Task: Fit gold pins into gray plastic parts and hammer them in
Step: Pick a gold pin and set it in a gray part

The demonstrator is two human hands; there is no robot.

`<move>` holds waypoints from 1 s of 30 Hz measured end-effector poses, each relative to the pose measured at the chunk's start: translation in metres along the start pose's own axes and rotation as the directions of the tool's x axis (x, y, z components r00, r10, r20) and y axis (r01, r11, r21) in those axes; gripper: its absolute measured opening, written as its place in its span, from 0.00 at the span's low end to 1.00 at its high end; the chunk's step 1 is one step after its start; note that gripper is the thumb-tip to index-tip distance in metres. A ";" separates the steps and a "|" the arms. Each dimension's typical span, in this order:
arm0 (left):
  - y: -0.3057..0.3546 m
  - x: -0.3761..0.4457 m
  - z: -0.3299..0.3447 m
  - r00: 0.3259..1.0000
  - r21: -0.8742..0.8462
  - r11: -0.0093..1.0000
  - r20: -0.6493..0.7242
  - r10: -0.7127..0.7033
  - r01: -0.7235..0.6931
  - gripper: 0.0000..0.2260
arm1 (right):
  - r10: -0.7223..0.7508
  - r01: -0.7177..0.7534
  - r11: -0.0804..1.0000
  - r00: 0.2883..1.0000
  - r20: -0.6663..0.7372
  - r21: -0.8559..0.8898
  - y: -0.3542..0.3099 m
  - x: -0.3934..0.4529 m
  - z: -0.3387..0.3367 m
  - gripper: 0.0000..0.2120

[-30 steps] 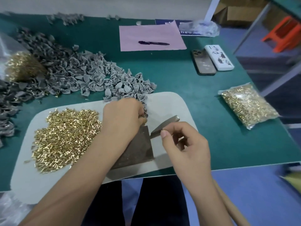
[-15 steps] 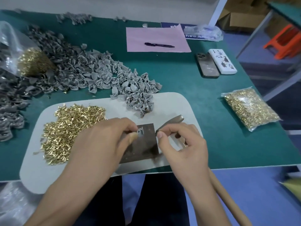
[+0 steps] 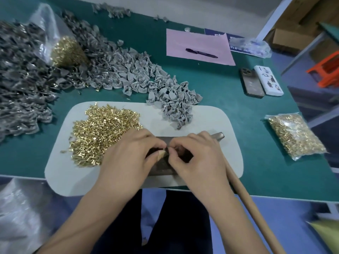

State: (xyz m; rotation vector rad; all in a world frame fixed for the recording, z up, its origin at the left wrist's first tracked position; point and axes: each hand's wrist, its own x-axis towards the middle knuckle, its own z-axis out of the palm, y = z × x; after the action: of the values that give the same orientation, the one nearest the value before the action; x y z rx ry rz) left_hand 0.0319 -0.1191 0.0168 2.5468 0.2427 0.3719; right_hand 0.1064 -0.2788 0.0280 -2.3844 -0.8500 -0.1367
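A sealed clear bag (image 3: 295, 136) packed with gold pins lies on the green table (image 3: 211, 85) to the right of the white mat (image 3: 216, 121). At the far left an open clear bag (image 3: 45, 32) spills another heap of gold pins (image 3: 67, 52) among a wide spread of gray plastic parts (image 3: 128, 74); the nearest end of that spread laps onto the top edge of the mat. A loose pile of gold pins (image 3: 102, 132) covers the left half of the mat, in no container.

Both hands meet over a dark metal block (image 3: 161, 166) at the near middle of the mat. The left hand (image 3: 128, 158) lies knuckles up, its thumb and forefinger pinched on a small gray part (image 3: 162, 154) just above the block. The right hand (image 3: 198, 158) faces it, fingers curled, the tips pinched at the same spot and touching the left hand's; whether they hold a pin there I cannot tell, as the fingers cover it. A hammer runs under the right hand, its metal head (image 3: 218, 135) showing past the knuckles and its wooden handle (image 3: 256, 213) slanting off the near table edge.

Farther back lie a pink sheet (image 3: 192, 41) with a dark pen (image 3: 201, 53) on it, and two phones (image 3: 260, 83) side by side.
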 end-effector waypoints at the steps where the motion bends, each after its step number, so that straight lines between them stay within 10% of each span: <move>1: 0.000 0.000 0.000 1.000 0.010 1.000 -0.007 0.002 -0.002 0.05 | -0.020 0.021 1.000 0.999 0.030 -0.017 0.000 0.002 -0.002 0.03; 13: 0.002 0.001 -0.001 0.999 0.083 0.997 -0.051 0.004 0.000 0.07 | 0.001 -0.015 0.982 0.997 0.073 0.191 0.008 0.002 -0.005 0.06; 24: 0.003 0.005 -0.005 0.999 0.090 0.996 -0.045 0.012 -0.008 0.05 | -0.184 0.244 0.897 0.964 0.190 -0.369 -0.021 0.020 -0.021 0.09; 30: 0.002 0.006 -0.004 0.999 0.076 0.997 -0.051 0.011 -0.008 0.05 | -0.093 0.181 0.923 0.961 0.259 -0.340 -0.017 0.023 -0.023 0.06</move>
State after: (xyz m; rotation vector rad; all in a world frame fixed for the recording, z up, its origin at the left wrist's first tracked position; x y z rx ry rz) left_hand 0.0362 -0.1176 0.0228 2.6161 0.2686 0.4396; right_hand 0.1170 -0.2691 0.0621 -2.7215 -1.1969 -0.0664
